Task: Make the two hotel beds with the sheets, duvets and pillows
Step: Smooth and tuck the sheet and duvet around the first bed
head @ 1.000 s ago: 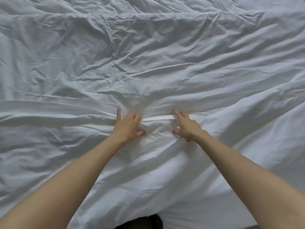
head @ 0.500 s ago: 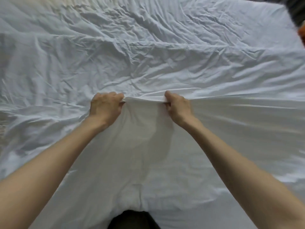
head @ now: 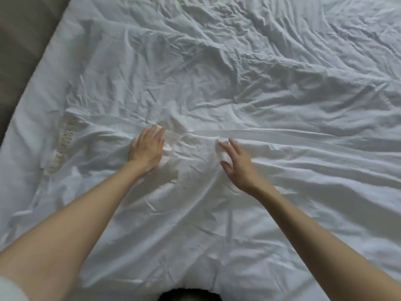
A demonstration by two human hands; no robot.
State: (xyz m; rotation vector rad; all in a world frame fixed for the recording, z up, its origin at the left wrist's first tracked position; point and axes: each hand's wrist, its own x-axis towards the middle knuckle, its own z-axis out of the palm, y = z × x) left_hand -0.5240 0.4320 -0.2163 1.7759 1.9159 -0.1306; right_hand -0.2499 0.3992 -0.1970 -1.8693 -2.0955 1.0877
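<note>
Head view: the rumpled white sheet (head: 260,88) covers the whole bed, with a folded edge running just past the fingertips of both hands. The left hand (head: 146,149) rests flat on it, fingers straight. Just beside it, the right hand (head: 238,166) spreads its fingers and grips nothing.

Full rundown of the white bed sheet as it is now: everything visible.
The white fabric bed sheet looks like thin cloth, heavily wrinkled, spread flat and filling nearly the whole view. A long fold ridge runs sideways from the middle to the right. Near its left side a yellowish patterned strip shows. The left hand lies flat on it, fingers straight; the right hand is spread open at it, contact unclear. Neither has a grip on it.
</note>
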